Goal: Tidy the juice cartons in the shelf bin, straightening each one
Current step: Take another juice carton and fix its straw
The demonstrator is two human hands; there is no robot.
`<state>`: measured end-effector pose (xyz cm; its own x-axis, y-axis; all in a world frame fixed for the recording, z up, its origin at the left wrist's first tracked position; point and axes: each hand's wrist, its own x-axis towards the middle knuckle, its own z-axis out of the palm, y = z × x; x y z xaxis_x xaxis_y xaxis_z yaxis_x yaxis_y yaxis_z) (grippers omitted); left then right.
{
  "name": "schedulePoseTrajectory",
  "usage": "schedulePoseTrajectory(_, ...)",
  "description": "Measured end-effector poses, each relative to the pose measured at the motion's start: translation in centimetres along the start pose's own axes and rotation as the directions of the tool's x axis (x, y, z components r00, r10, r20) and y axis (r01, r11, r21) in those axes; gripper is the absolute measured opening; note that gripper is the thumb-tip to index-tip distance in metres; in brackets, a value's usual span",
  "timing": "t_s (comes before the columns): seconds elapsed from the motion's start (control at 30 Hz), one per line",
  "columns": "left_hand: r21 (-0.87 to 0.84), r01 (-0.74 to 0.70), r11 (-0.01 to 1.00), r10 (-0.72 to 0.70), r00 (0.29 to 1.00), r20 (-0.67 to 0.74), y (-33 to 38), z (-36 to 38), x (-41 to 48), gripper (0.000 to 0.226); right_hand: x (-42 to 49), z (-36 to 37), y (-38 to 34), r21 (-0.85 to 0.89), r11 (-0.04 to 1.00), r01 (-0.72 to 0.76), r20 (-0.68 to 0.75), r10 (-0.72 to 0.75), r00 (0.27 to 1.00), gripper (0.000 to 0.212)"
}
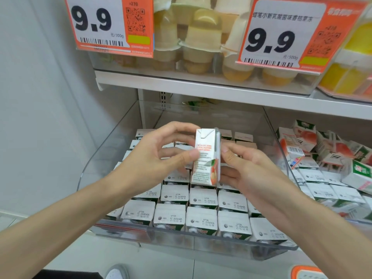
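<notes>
From left: my left hand (159, 158) pinches the raised juice carton (205, 158), thumb on its printed face; my right hand (249, 170) grips its right edge. It is held upright above the packed rows of cartons (201, 200) in the clear shelf bin (96, 158); jumbled cartons (332, 158) lie further right.

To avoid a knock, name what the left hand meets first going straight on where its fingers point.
The raised juice carton, touching the thumb of the left hand; the right hand lies just behind it, depth unclear.

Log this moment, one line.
juice carton: upright, over shelf bin | left hand: holds it | right hand: holds it
</notes>
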<state>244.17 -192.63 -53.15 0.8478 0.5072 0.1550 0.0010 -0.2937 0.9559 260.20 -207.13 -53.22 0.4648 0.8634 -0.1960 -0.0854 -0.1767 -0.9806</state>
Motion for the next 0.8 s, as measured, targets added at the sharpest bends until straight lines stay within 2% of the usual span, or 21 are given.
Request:
schedulePoseTrajectory(0.1,0.05,0.005,0.999,-0.006,1.0,0.011,-0.03,-0.02,-0.08,0.045,0.19,0.1,0.32,0.065,0.997,-0.035,0.045,0.033,0.998,0.033)
schedulePoseTrajectory(0.2,0.052,0.005,0.999,-0.005,1.0,0.012,-0.08,-0.12,-0.03,0.046,0.11,-0.06,0.25,0.047,0.999,-0.002,0.067,-0.001,0.998,0.035)
schedulePoseTrajectory(0.3,0.047,-0.003,0.999,0.003,1.0,-0.006,-0.19,-0.54,0.01,0.039,-0.17,-0.44,-0.02,-0.035,0.994,0.106,0.078,-0.103,0.992,0.032)
schedulePoseTrajectory(0.4,0.089,-0.017,0.996,0.018,1.0,-0.02,-0.36,-0.83,-0.14,0.036,-0.31,-0.54,0.1,-0.227,0.949,0.219,0.003,-0.224,0.975,0.028)
schedulePoseTrajectory(0.47,0.085,-0.024,0.996,0.025,1.0,-0.015,-0.32,-0.79,-0.26,0.039,-0.34,-0.34,0.12,-0.286,0.916,0.281,-0.03,-0.301,0.953,0.028)
schedulePoseTrajectory(0.67,-0.05,0.031,0.998,-0.03,0.999,0.023,0.07,-0.29,-0.13,0.049,-0.31,0.18,0.29,-0.427,0.76,0.489,-0.012,-0.546,0.838,0.038)
schedulePoseTrajectory(0.8,-0.142,0.056,0.988,-0.051,0.998,0.038,-0.06,-0.22,0.04,0.051,-0.21,0.15,0.6,-0.444,0.723,0.529,-0.003,-0.592,0.806,0.043)
